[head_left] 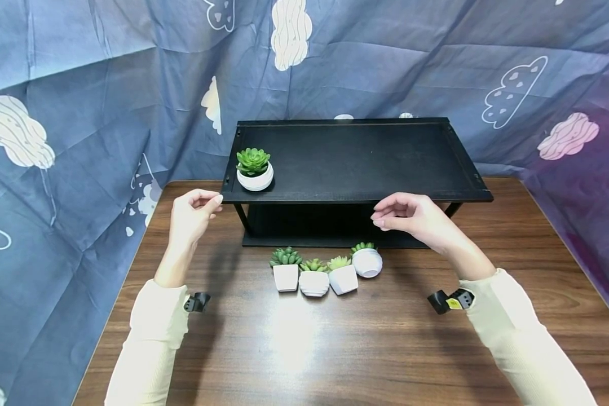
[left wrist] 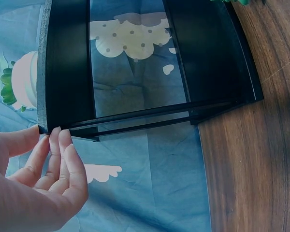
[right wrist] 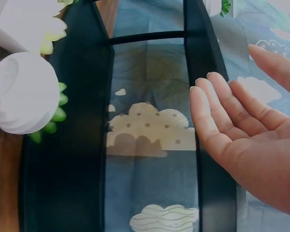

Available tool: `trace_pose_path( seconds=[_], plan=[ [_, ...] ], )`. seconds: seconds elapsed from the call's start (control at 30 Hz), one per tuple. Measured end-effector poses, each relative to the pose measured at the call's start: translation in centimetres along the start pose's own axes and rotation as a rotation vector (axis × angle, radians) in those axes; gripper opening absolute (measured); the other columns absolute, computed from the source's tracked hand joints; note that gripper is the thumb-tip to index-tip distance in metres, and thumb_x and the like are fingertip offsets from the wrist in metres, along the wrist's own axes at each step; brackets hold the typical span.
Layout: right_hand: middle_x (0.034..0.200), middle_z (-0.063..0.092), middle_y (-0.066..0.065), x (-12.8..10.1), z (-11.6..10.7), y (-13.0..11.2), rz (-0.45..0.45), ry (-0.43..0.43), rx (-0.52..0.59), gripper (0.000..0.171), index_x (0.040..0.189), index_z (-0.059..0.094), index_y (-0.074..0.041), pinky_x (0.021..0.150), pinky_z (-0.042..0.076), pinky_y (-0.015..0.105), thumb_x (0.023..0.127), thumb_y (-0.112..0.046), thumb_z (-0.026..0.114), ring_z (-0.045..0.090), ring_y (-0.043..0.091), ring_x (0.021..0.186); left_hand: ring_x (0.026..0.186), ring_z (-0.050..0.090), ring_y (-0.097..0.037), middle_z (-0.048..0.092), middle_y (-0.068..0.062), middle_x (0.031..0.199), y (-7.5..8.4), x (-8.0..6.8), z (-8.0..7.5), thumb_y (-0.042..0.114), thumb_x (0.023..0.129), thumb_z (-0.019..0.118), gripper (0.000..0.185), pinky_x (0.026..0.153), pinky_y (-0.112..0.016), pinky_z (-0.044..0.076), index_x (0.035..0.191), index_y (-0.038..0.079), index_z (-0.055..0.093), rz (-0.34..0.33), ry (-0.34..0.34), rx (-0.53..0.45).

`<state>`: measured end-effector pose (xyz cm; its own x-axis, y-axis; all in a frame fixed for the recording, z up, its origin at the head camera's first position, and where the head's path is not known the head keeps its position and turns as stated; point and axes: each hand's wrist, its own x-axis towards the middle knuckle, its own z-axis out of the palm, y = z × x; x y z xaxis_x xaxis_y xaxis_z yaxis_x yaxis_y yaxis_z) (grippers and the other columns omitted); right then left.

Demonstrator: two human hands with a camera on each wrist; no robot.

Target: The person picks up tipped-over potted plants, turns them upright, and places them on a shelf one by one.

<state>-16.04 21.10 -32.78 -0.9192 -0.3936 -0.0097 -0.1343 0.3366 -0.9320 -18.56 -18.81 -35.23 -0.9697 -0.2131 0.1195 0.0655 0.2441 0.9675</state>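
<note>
A black two-tier shelf (head_left: 355, 158) stands at the back of the wooden table (head_left: 335, 349). One succulent in a round white pot (head_left: 254, 169) sits on the left of its top board. My left hand (head_left: 195, 211) hovers at the front-left corner of the top board, fingers relaxed, holding nothing. In the left wrist view the fingertips (left wrist: 58, 137) lie just beside the board's corner (left wrist: 43, 126). My right hand (head_left: 411, 217) is empty and relaxed by the board's front edge. The right wrist view shows its palm (right wrist: 241, 130) next to the shelf's edge (right wrist: 203, 58).
Several small succulents in white pots stand in a row on the table before the shelf, from a square pot (head_left: 286, 270) to a round one (head_left: 367, 259) that looks tilted. That round pot (right wrist: 21, 94) fills the right wrist view's left. Blue cloud-print cloth (head_left: 81, 113) hangs behind and beside.
</note>
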Motion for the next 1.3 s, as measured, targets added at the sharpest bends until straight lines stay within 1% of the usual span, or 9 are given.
trace_pose_path(
  seconds=[0.27, 0.4, 0.53, 0.57, 0.77, 0.87, 1.0, 1.13, 1.3],
  plan=[
    [0.093, 0.065, 0.007, -0.4, 0.2, 2.1, 0.085, 0.028, 0.021, 0.034, 0.107, 0.054, 0.007, 0.074, 0.052, 0.031, 0.083, -0.012, 0.068, 0.064, 0.014, 0.079, 0.059, 0.060, -0.001, 0.064, 0.006, 0.072, 0.0, 0.1, 0.0, 0.004, 0.084, 0.063, 0.021, 0.057, -0.015, 0.048, 0.097, -0.012, 0.062, 0.018, 0.001, 0.004],
    [0.095, 0.064, 0.012, -0.7, 0.3, 3.6, 0.122, 0.037, 0.030, 0.037, 0.109, 0.053, 0.009, 0.074, 0.053, 0.034, 0.083, -0.013, 0.067, 0.064, 0.013, 0.080, 0.059, 0.060, -0.001, 0.064, 0.004, 0.073, 0.1, 0.0, 0.0, 0.004, 0.084, 0.063, 0.021, 0.056, -0.014, 0.048, 0.096, -0.013, 0.062, 0.026, 0.001, 0.006],
    [0.096, 0.061, 0.017, -0.9, 0.5, 5.3, 0.164, 0.036, 0.011, 0.040, 0.110, 0.053, 0.009, 0.074, 0.053, 0.035, 0.083, -0.016, 0.067, 0.063, 0.013, 0.080, 0.060, 0.061, -0.003, 0.061, 0.012, 0.068, 0.0, 0.1, 0.0, 0.004, 0.084, 0.063, 0.020, 0.056, -0.014, 0.047, 0.096, -0.012, 0.062, 0.020, -0.002, 0.006],
    [0.096, 0.061, 0.017, -0.9, 0.5, 5.7, 0.171, 0.038, 0.010, 0.039, 0.110, 0.052, 0.009, 0.073, 0.053, 0.035, 0.083, -0.016, 0.067, 0.063, 0.013, 0.080, 0.061, 0.061, -0.004, 0.061, 0.012, 0.068, 0.0, 0.1, 0.0, 0.004, 0.084, 0.063, 0.020, 0.056, -0.014, 0.047, 0.096, -0.012, 0.062, 0.018, -0.003, 0.005],
    [0.092, 0.062, 0.016, -1.3, 0.9, 7.9, 0.191, 0.044, 0.057, 0.039, 0.110, 0.049, 0.016, 0.072, 0.053, 0.036, 0.085, -0.009, 0.064, 0.064, 0.018, 0.081, 0.059, 0.060, -0.003, 0.060, 0.013, 0.067, -0.2, 0.1, 0.1, 0.003, 0.084, 0.062, 0.020, 0.056, -0.014, 0.048, 0.097, -0.013, 0.061, 0.011, -0.007, -0.004],
    [0.092, 0.062, 0.015, -1.5, 1.2, 8.8, 0.209, 0.046, 0.082, 0.040, 0.111, 0.047, 0.018, 0.072, 0.053, 0.038, 0.084, -0.007, 0.063, 0.064, 0.022, 0.081, 0.059, 0.060, -0.002, 0.063, 0.007, 0.070, -0.2, 0.1, 0.1, 0.002, 0.084, 0.062, 0.019, 0.055, -0.014, 0.048, 0.096, -0.012, 0.062, 0.011, -0.005, -0.004],
    [0.090, 0.062, 0.013, -1.6, 1.6, 9.9, 0.233, 0.052, 0.109, 0.042, 0.112, 0.045, 0.020, 0.072, 0.053, 0.039, 0.084, -0.006, 0.063, 0.063, 0.024, 0.079, 0.060, 0.060, -0.003, 0.064, 0.005, 0.072, -0.2, 0.1, 0.1, 0.002, 0.084, 0.062, 0.019, 0.055, -0.014, 0.047, 0.097, -0.012, 0.062, 0.008, -0.004, 0.001],
    [0.086, 0.061, 0.010, -1.7, 2.0, 10.8, 0.250, 0.058, 0.133, 0.042, 0.110, 0.045, 0.021, 0.070, 0.053, 0.039, 0.084, -0.006, 0.064, 0.064, 0.023, 0.076, 0.059, 0.060, -0.003, 0.061, 0.011, 0.068, -0.1, 0.1, 0.1, 0.002, 0.084, 0.062, 0.018, 0.055, -0.014, 0.047, 0.097, -0.012, 0.062, 0.007, -0.002, 0.003],
    [0.085, 0.062, 0.010, -1.8, 2.4, 11.5, 0.292, 0.067, 0.140, 0.041, 0.107, 0.047, 0.018, 0.069, 0.053, 0.040, 0.083, -0.009, 0.066, 0.063, 0.021, 0.076, 0.059, 0.060, -0.002, 0.060, 0.013, 0.067, -0.1, 0.1, 0.0, 0.002, 0.084, 0.062, 0.019, 0.055, -0.014, 0.047, 0.096, -0.012, 0.062, 0.020, -0.002, 0.004]
  ],
)
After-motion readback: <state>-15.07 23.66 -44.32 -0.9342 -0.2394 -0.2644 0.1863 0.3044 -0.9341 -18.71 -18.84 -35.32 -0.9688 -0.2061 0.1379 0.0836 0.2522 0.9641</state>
